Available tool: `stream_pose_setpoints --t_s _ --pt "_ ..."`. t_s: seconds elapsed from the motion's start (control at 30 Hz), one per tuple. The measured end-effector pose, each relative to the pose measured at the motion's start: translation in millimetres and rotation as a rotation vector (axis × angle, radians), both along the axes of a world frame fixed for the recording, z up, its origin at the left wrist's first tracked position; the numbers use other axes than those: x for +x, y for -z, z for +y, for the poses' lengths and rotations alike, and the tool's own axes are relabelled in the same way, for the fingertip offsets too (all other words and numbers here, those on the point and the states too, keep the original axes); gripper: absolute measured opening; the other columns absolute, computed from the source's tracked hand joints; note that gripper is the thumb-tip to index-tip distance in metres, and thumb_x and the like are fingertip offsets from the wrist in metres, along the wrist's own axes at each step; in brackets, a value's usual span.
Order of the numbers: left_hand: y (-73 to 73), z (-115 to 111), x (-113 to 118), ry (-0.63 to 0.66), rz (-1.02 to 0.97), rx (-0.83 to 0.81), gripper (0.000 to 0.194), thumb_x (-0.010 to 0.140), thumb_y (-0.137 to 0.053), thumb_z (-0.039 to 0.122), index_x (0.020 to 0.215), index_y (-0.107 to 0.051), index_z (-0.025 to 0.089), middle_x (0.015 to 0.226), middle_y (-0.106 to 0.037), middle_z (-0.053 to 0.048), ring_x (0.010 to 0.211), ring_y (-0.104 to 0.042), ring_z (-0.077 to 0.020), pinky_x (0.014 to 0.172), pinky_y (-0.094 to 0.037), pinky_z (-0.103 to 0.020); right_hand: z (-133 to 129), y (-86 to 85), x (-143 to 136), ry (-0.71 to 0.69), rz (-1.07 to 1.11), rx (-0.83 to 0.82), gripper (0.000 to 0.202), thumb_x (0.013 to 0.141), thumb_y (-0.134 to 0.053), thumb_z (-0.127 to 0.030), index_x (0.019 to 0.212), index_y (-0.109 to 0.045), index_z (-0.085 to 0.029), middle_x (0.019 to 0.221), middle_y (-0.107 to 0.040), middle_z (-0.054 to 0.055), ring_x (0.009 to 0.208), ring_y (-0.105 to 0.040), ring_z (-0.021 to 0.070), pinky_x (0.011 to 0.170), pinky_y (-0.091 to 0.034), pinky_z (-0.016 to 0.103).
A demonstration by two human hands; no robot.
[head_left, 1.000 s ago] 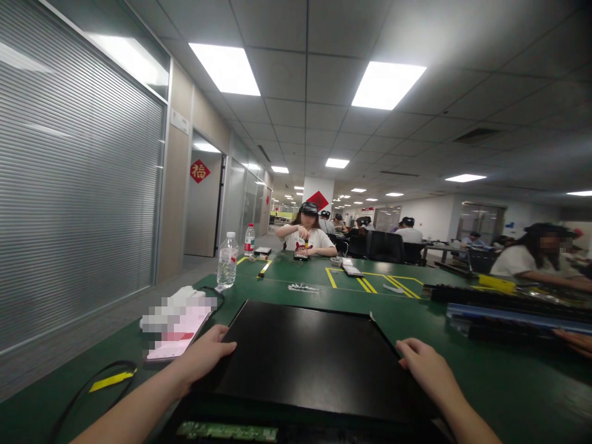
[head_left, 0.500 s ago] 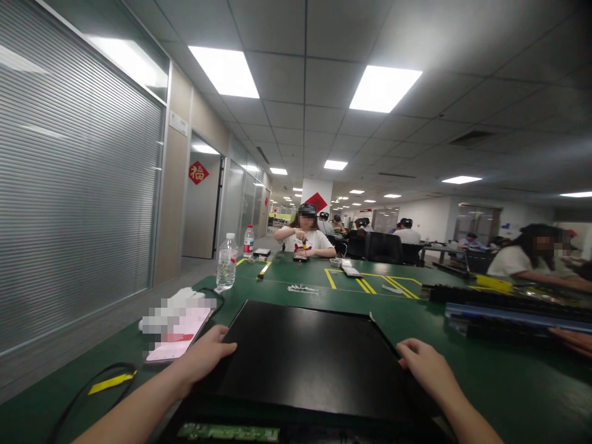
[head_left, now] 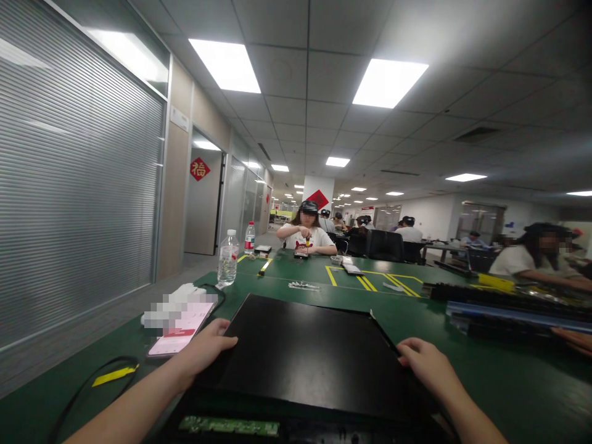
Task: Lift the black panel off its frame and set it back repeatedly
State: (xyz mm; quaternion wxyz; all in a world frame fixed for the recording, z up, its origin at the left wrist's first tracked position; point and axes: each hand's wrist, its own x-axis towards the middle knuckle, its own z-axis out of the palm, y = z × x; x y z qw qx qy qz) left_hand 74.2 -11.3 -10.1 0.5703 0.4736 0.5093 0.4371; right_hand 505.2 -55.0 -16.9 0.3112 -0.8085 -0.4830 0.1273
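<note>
A large flat black display panel [head_left: 305, 351] lies in front of me, its glossy face reflecting the ceiling light. My left hand [head_left: 211, 346] grips its left edge, thumb on top and fingers underneath. On the opposite side, my right hand [head_left: 419, 357] pinches the right edge between thumb and fingers. Along the near side, below the panel, a green circuit board strip [head_left: 229, 425] sits in a dark frame. How far the panel's underside is from that frame cannot be made out.
Left of the panel lie a pink-screened phone [head_left: 185, 330], a black cable [head_left: 69, 401] with yellow tape and a water bottle [head_left: 227, 259]. Dark strips [head_left: 513, 314] are stacked at the right. A co-worker [head_left: 306, 231] sits across the green table [head_left: 277, 288]; another person's hand shows far right.
Both hands keep their hold on the panel's edges. The panel's far edge appears slightly higher in view, and the camera has shifted a little.
</note>
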Motion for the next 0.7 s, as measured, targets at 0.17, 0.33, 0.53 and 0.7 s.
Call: stream_pose_setpoints --t_s 0.17,0.33,0.53,0.7 --pt "5.5 5 0 -0.015 0.028 0.031 0.028 0.059 -0.066 0.023 0.082 -0.05 0.022 0.068 -0.067 0.001 0.064 -0.065 -0.0224 0.062 -0.049 -0.033 3 4.3 4 0.012 0.016 0.024 0.026 0.07 -0.048 -0.036 0.083 -0.064 -0.021 0.065 -0.069 0.003 0.066 -0.061 0.0197 0.058 -0.04 0.027" --pt "10.6 9 0 -0.058 0.094 0.053 0.023 0.06 -0.062 0.02 0.079 -0.05 0.021 0.064 -0.066 0.001 0.066 -0.065 -0.0225 0.061 -0.049 -0.032 4 4.8 5 0.015 0.04 0.016 0.025 0.068 -0.049 -0.036 0.083 -0.063 -0.021 0.068 -0.07 0.002 0.067 -0.062 0.0199 0.059 -0.04 0.028" --pt "8.3 10 -2 -0.077 0.111 0.121 0.021 0.064 -0.06 0.019 0.083 -0.051 0.02 0.069 -0.066 0.001 0.071 -0.065 -0.0215 0.063 -0.048 -0.03 3 4.5 4 0.068 0.064 0.012 0.037 0.068 -0.047 -0.034 0.102 -0.055 -0.02 0.067 -0.069 0.002 0.074 -0.063 0.0221 0.064 -0.041 0.031" --pt "8.2 14 -5 -0.092 0.139 0.222 0.019 0.064 -0.06 0.022 0.081 -0.055 0.018 0.076 -0.068 -0.002 0.079 -0.064 -0.0219 0.071 -0.046 -0.03 2 2.4 2 0.065 0.046 -0.01 0.038 0.069 -0.046 -0.034 0.103 -0.052 -0.02 0.069 -0.069 0.002 0.074 -0.063 0.0219 0.067 -0.041 0.032"
